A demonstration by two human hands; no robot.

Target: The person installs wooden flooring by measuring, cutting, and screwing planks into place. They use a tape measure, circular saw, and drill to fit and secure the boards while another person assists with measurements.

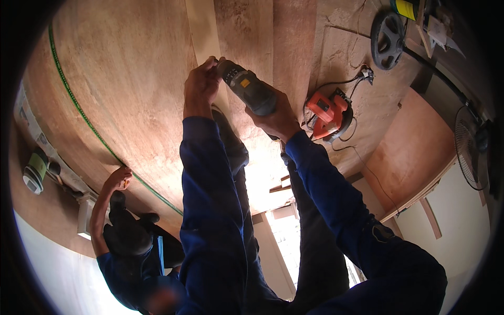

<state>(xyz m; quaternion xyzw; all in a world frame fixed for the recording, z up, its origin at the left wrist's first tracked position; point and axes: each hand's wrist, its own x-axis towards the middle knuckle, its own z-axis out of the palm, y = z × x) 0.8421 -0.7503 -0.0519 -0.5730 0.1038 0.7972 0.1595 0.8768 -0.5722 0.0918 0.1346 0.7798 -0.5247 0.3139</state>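
Note:
My right hand [281, 118] is wrapped round the grip of a dark cordless drill [244, 86], which points up and to the left. At the drill's front end, my left hand [202, 84] has its fingers closed by the chuck. Whatever those fingers pinch is too small and hidden to make out. Beneath both hands lies a wooden board surface [252, 26], with a paler strip of wood [202, 26] running away from me. My dark-shod feet and legs show between my blue sleeves.
A red circular saw [328, 113] with its cable rests to the right. Farther right are a fan [470, 144] and its round black base [388, 42]. At lower left another person [128, 262] crouches, one hand [118, 178] by a long green strip [86, 119]. A green-and-white container [35, 170] stands far left.

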